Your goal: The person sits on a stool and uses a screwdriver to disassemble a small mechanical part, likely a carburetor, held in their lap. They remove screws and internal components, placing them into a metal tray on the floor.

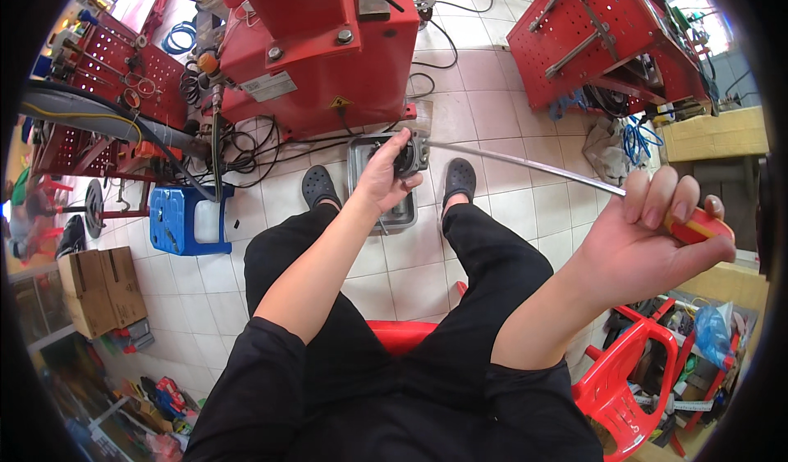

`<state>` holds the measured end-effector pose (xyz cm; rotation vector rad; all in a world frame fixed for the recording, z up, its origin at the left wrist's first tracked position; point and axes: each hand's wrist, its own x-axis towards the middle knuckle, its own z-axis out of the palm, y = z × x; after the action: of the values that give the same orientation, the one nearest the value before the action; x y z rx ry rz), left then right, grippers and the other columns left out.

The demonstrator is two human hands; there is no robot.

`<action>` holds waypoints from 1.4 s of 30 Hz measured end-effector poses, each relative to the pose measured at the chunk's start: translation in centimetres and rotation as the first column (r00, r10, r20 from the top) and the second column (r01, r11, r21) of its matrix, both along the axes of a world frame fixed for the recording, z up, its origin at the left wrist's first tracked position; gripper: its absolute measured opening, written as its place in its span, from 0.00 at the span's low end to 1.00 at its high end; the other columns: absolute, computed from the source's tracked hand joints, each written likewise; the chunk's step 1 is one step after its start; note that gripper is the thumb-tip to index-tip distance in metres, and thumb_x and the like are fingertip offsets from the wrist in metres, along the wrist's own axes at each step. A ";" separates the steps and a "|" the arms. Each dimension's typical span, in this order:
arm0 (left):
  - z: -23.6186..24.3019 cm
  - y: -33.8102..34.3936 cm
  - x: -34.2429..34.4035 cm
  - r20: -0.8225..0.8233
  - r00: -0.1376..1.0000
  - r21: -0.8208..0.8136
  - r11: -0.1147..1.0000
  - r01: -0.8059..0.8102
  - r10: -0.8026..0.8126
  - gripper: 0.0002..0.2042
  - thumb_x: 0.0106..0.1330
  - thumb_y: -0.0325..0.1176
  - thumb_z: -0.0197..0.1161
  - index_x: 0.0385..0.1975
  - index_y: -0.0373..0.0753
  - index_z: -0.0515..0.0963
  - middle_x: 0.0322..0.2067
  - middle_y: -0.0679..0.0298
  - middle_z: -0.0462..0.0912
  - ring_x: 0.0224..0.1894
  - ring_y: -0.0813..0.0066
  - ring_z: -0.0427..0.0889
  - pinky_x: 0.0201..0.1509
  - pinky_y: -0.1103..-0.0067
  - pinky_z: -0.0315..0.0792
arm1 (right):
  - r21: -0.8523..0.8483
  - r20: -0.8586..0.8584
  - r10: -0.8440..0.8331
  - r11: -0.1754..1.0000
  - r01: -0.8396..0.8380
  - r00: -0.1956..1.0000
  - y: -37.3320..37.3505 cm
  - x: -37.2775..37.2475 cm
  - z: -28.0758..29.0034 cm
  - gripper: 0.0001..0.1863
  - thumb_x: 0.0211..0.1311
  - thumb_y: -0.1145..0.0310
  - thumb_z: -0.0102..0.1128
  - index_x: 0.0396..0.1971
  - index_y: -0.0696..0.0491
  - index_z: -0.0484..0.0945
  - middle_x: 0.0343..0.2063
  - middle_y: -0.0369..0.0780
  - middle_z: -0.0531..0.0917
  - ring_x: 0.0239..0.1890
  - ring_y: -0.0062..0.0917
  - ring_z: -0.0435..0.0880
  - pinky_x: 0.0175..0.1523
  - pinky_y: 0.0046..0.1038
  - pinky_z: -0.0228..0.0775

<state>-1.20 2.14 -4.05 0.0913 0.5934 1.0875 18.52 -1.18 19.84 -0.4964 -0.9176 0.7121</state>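
Observation:
My left hand (387, 173) is closed around a dark metal part (414, 156) and holds it over a grey tray (355, 151) on the floor between my feet. What the part is exactly cannot be made out, since my fingers cover much of it. At the right, my right hand (648, 240) grips the red and yellow handle of a long screwdriver (525, 163). Its straight metal shaft runs leftward, and the tip meets the right side of the part. More small pieces lie in the tray, partly hidden beneath my left hand.
Ahead stands a large red machine (316, 68) with cables along its base. A blue step stool (190, 220) and cardboard boxes (100, 291) are at the left. A red perforated tool cart (574, 39) stands far right, a red plastic chair (628, 388) near right.

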 end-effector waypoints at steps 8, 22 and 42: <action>0.0 1.2 -0.4 -0.154 0.976 -0.102 0.979 -0.174 0.157 0.15 0.63 0.49 0.55 0.31 0.43 0.73 0.25 0.64 0.75 0.19 0.77 0.65 0.20 0.82 0.55 | -0.020 -0.058 -0.075 0.997 0.074 0.995 0.8 0.4 -1.3 0.25 0.58 0.39 0.52 0.30 0.50 0.68 0.20 0.33 0.63 0.20 0.19 0.57 0.24 0.23 0.47; 1.6 1.0 -0.1 -0.311 0.948 -0.147 0.983 -0.112 0.062 0.15 0.60 0.50 0.58 0.33 0.45 0.75 0.26 0.68 0.77 0.27 0.74 0.78 0.25 0.79 0.70 | -0.047 -0.051 0.152 0.987 -0.154 0.987 0.5 1.3 -2.5 0.27 0.54 0.38 0.55 0.30 0.51 0.69 0.21 0.34 0.63 0.23 0.20 0.57 0.28 0.25 0.46; 0.8 0.1 0.7 -0.324 0.943 0.068 0.992 0.108 -0.080 0.13 0.60 0.43 0.56 0.39 0.46 0.69 0.27 0.64 0.77 0.24 0.72 0.76 0.23 0.78 0.68 | -0.015 -0.117 0.194 0.980 -0.197 0.974 2.3 5.2 -3.2 0.29 0.54 0.33 0.49 0.31 0.48 0.70 0.20 0.30 0.63 0.19 0.17 0.54 0.24 0.22 0.44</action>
<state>-0.50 2.23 -3.30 0.3737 0.8263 1.0115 23.67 1.10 16.61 -0.3867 -0.8564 0.9237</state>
